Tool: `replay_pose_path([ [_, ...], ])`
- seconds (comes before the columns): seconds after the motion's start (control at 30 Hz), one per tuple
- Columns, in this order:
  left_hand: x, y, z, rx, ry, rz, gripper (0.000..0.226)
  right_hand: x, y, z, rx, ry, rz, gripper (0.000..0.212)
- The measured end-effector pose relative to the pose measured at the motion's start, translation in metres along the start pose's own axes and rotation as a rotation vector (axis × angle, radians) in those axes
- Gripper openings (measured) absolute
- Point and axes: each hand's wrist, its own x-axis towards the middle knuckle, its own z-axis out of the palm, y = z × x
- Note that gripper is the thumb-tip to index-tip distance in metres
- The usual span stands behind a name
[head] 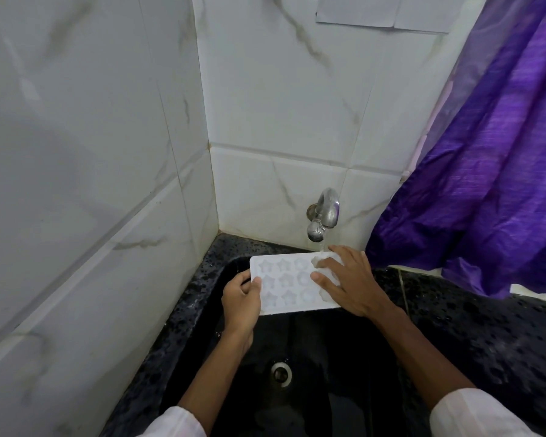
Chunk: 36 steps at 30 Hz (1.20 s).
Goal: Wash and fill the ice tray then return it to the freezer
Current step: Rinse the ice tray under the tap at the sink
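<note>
A white ice tray [286, 283] with star-shaped cavities is held level over the black sink [312, 342]. My left hand [241, 302] grips its left end, thumb on top. My right hand [349, 280] lies on the tray's right end with fingers spread across the cavities there. Water runs from the chrome tap [323, 216] onto the tray's far right corner, just by my right fingertips.
The sink drain [280, 373] lies below the tray. A speckled black counter [486, 335] surrounds the sink. White marble-look tiles [92, 184] close in on the left and back. A purple curtain [492, 171] hangs at the right, and a paper sheet [382, 11] sticks to the wall above.
</note>
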Motion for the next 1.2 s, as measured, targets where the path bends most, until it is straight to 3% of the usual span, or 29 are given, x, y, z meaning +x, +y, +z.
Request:
replay_pose_path([
  [0.17, 0.004, 0.001, 0.004, 0.013, 0.014, 0.001, 0.02, 0.003, -0.005, 0.001, 0.012, -0.024, 0.035, 0.072],
  [0.33, 0.012, 0.008, 0.007, -0.001, 0.038, -0.008, 0.018, 0.005, -0.006, 0.0, 0.024, 0.065, 0.007, 0.071],
  [0.63, 0.026, 0.019, 0.012, -0.031, 0.071, 0.008, 0.015, 0.008, -0.004, 0.0, 0.058, 0.025, -0.005, 0.071],
  [0.73, 0.025, 0.019, 0.015, -0.035, 0.061, 0.008, 0.016, 0.011, -0.005, -0.004, 0.032, 0.002, 0.024, 0.075],
  [0.9, 0.02, 0.019, 0.02, -0.041, 0.047, 0.024, 0.013, 0.015, -0.017, -0.012, 0.084, -0.003, 0.174, 0.059],
  [1.07, 0.022, 0.022, 0.02, -0.057, 0.069, 0.021, 0.014, 0.013, -0.02, -0.013, 0.063, -0.083, 0.165, 0.066],
  [1.2, 0.023, 0.022, 0.019, -0.047, 0.044, 0.025, 0.014, 0.013, -0.019, -0.017, 0.11, -0.019, 0.18, 0.058],
])
